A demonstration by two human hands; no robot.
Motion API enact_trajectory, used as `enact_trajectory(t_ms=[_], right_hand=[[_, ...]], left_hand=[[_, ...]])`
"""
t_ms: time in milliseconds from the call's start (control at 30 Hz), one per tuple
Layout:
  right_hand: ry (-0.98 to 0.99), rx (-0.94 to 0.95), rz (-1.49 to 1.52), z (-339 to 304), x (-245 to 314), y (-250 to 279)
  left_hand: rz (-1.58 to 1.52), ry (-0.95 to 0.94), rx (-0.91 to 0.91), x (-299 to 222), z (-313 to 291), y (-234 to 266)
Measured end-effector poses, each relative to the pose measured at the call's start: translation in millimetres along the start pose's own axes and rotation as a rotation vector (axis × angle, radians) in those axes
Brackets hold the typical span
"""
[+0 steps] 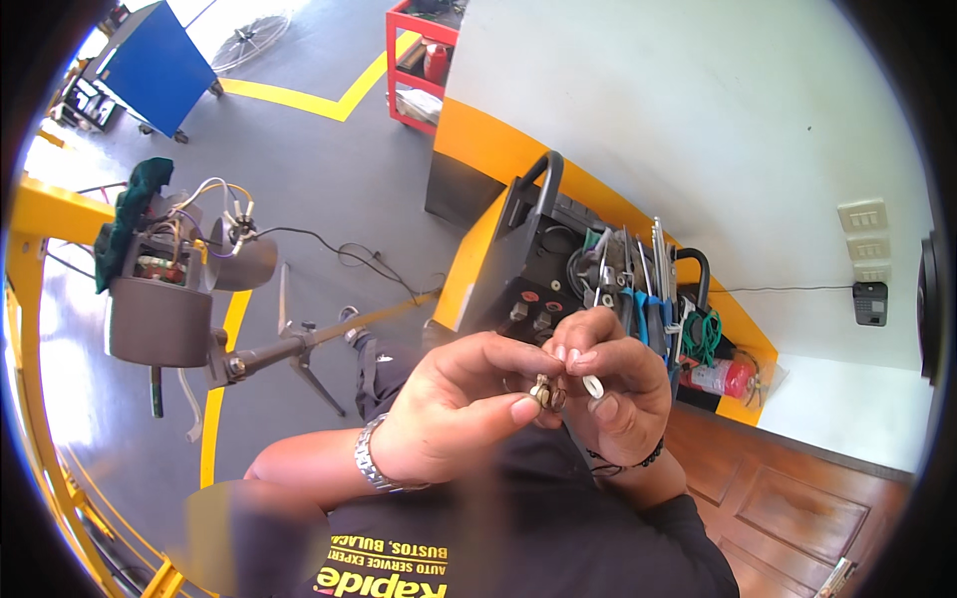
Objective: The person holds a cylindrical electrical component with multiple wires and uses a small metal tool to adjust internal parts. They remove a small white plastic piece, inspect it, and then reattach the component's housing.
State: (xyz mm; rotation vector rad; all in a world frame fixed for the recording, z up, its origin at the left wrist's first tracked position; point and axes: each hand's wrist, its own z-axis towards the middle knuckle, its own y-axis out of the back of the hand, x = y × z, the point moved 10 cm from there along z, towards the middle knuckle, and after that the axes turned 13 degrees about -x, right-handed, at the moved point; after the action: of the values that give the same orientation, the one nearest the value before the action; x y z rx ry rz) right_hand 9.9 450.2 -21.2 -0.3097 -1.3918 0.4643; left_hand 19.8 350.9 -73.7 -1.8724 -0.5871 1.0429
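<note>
Close in front of my chest, my left hand (449, 404) pinches a small brass-coloured metal fitting (545, 393) between thumb and fingers; its exact kind is too small to tell. My right hand (630, 384) is beside it, fingers curled and fingertips touching those of the left. A small white oval piece (593, 386), perhaps plastic, sits between the thumb and fingers of my right hand. A metal-band watch (370, 458) circles my left wrist, and a dark beaded bracelet (643, 458) my right.
A black and yellow tool cart (528, 259) with pliers and screwdrivers stands beyond my hands. To the left, a grey motor-like unit (159, 321) with loose wires is mounted on a stand (289, 346). A fire extinguisher (720, 379) stands by the wall, right of the cart.
</note>
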Motion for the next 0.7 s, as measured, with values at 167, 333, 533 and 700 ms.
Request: enact_trajectory(t_ms=[167, 333, 533, 700], right_hand=[[-0.062, -0.028, 0.088, -8, -9, 12], [0.059, 0.006, -0.140, -14, 2, 13], [0.182, 0.034, -0.405, -16, 24, 5], [0.361, 0.066, -0.797, -17, 45, -11]], left_hand=[[-0.023, -0.025, -0.006, 4, -1, 1], [-0.032, -0.061, -0.060, 4, -1, -2], [0.097, -0.160, 0.026, -1, -7, -10], [0.151, -0.210, 0.011, -10, -13, -12]])
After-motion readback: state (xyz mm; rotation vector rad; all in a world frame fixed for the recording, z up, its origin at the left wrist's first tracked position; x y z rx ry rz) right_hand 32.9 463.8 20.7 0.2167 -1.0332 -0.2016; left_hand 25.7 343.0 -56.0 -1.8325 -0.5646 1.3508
